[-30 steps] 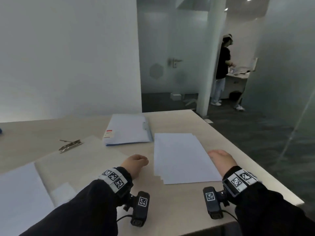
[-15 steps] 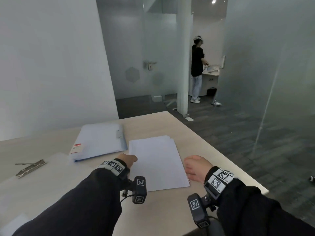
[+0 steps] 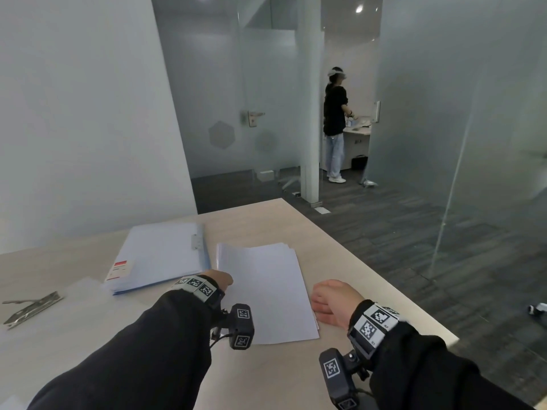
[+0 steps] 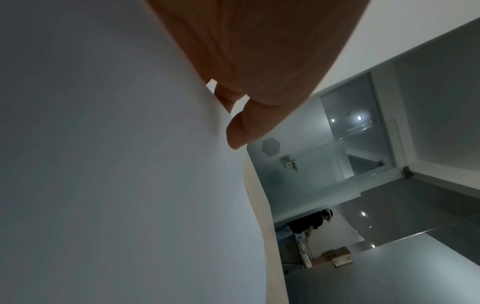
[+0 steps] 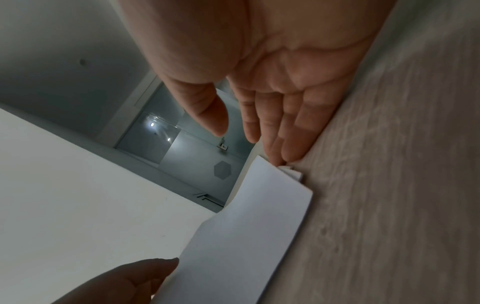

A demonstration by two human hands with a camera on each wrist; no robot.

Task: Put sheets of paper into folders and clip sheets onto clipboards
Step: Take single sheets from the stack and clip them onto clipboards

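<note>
Now the stack of paper (image 3: 266, 288) lies flat on the table (image 3: 340, 250), just right of the blue folder (image 3: 161, 255); my left hand (image 3: 220, 279) lifts its left edge, grip unclear; my right hand (image 3: 333, 301) rests open, fingertips (image 5: 291, 152) touching its right edge.

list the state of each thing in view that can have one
stack of white paper sheets: lying flat on the table, edges slightly fanned
pale blue plastic folder: closed, flat, left of the stack
silver metal clipboard clip: lying down, nothing under it
left hand: at the stack's left edge, grip unclear
right hand: open, straight fingertips at the stack's right edge
frosted glass door: shut
</note>
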